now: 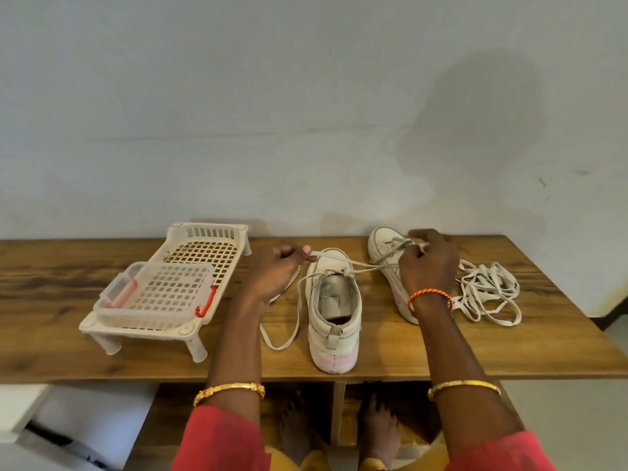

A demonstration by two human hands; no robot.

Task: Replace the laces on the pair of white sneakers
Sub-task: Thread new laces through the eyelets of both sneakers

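Both hands were occupied with one lace (365, 266): its free end was pinched by the left hand (277, 266) near the toe of the near sneaker (331, 311), while its laced part was gripped by the right hand (430, 263) over the far sneaker (387, 256). That lace was stretched roughly parallel to the desk's (441, 351) back edge. Two sneakers were counted, long axes running front to back, the right hand being nearer the one being worked. One loose lace pile (489, 294) was seen towards the right edge, one basket (190, 266) and one lidded box (153, 294) towards the left.
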